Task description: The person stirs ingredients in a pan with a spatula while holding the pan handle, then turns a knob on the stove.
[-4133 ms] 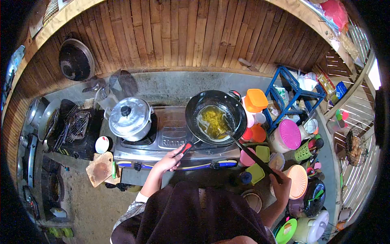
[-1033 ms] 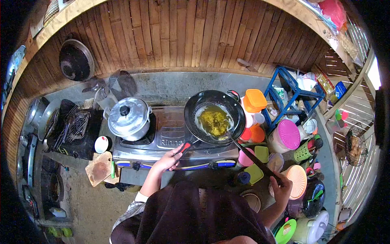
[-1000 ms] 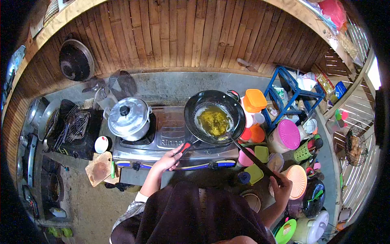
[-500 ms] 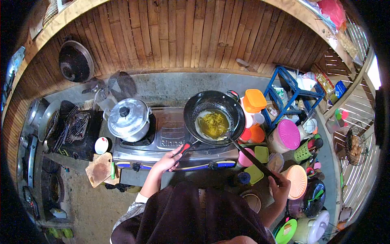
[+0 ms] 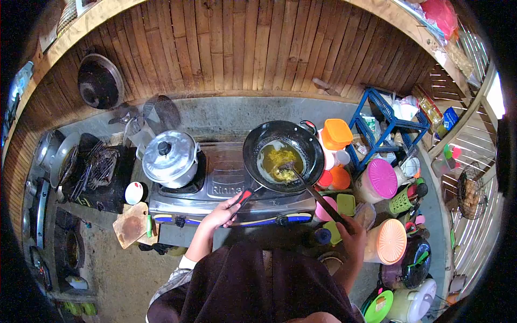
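A black wok (image 5: 252,141) sits over the right burner of the gas stove (image 5: 229,161). In it is yellow oil with pale yellow bits of food (image 5: 281,157) gathered near the middle. My left hand (image 5: 221,214) is closed round the wok's red-and-black handle (image 5: 245,197) at the stove's front. Off to the right, my right hand (image 5: 353,234) grips a dark, long-handled spatula (image 5: 322,200). The spatula's blade dips into the oil at the lower right of the food, with some bits against it.
A lidded aluminium pot (image 5: 170,161) stands on the left burner. Left of the stove are a white bowl (image 5: 134,192) and a cutting board (image 5: 131,225) with a green-handled knife (image 5: 149,226). Plastic containers (image 5: 337,134) and a blue rack (image 5: 371,126) crowd the right side.
My right hand has moved left and up, pushing the spatula's blade from the wok's near right side into the food. My left hand keeps its grip on the handle.
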### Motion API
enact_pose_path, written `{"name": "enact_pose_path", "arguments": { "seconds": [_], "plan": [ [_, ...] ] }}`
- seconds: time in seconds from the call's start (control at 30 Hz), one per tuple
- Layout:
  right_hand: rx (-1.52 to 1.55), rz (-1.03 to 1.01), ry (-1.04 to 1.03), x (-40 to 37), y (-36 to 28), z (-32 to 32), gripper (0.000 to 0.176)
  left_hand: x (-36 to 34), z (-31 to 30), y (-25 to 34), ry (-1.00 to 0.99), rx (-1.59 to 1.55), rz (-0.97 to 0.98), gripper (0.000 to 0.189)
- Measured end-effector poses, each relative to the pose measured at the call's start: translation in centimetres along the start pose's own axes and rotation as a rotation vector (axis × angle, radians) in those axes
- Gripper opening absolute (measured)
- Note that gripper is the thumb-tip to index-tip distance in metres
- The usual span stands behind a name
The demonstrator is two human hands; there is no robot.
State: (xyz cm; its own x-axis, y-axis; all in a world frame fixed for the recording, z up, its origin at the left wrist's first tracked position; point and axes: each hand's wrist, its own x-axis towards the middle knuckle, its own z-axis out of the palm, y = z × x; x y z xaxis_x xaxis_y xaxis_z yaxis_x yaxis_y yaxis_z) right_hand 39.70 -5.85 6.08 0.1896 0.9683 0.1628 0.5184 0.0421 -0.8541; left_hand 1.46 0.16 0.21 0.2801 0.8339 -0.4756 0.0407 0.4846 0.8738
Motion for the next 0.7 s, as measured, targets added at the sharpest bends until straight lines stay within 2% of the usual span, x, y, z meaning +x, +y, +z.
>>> {"name": "enact_pose_path", "arguments": {
  "seconds": [0.17,0.23,0.27,0.3,0.37,0.4,0.47,0.57,0.7],
  "plan": [
    [0.070,0.104,-0.069,2.0,-0.7,2.9,0.033,-0.3,0.2,0.4,0.015,0.008,-0.021,0.049],
    [0.013,0.086,-0.092,3.1,1.1,4.4,0.034,-0.4,0.3,0.6,0.023,0.016,-0.021,0.049],
    [0.175,0.061,-0.085,3.7,3.1,5.7,0.034,-0.4,0.3,0.7,0.030,0.025,-0.023,0.049],
    [0.175,0.059,-0.086,4.2,4.4,6.5,0.034,-0.3,0.3,0.6,0.031,0.025,-0.021,0.049],
    [0.016,-0.147,-0.026,5.1,6.2,7.7,0.033,-0.2,0.3,0.4,0.039,0.042,-0.013,0.049],
    [0.016,-0.150,-0.026,5.5,6.8,8.1,0.033,-0.2,0.3,0.5,0.041,0.041,-0.010,0.049],
    [-0.102,-0.340,-0.008,6.1,8.0,8.5,0.027,-0.3,0.3,0.6,0.031,0.032,-0.015,0.049],
    [-0.063,-0.258,-0.012,6.3,9.3,8.4,0.028,-0.2,0.3,0.4,0.036,0.029,-0.013,0.049],
    [0.005,-0.143,0.028,4.6,5.2,5.9,0.028,0.0,0.1,0.1,0.010,0.013,0.000,0.050]
  ]
}}
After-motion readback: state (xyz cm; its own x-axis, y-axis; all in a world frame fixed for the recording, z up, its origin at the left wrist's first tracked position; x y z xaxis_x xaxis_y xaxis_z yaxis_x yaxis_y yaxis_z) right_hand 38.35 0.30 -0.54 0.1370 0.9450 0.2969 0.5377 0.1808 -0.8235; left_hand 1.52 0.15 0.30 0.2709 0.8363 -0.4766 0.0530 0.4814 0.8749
